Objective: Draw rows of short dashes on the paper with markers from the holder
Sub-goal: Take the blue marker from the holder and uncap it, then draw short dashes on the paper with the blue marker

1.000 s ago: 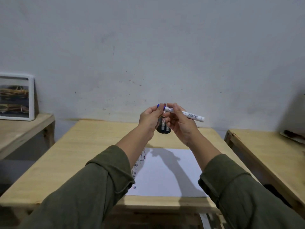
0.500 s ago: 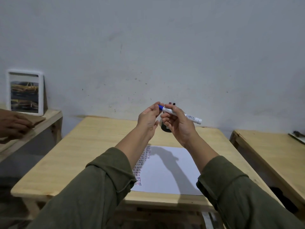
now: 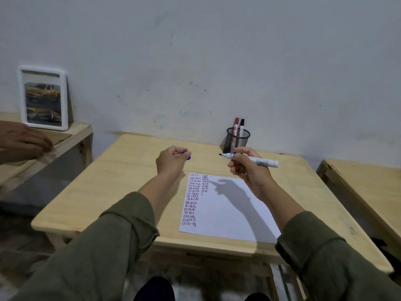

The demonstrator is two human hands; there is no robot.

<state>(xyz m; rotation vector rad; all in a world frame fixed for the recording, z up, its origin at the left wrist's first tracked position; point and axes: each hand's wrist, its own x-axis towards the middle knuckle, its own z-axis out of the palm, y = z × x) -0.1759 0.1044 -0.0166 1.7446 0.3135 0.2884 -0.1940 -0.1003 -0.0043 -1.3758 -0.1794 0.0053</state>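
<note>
Your olive fabric sleeves frame a pale wooden worktop where smooth white paper lies flat, dash rows filling its left edge. Your hands are apart above it: your left hand pinches a small blue cap, mostly hidden; your right hand grips an uncapped white marker. Behind stands a black mesh holder with two markers.

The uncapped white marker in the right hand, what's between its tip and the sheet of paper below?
Nothing: in the head view the white marker hangs in the air above the white paper, with only the hand's shadow on that stretch.
</note>
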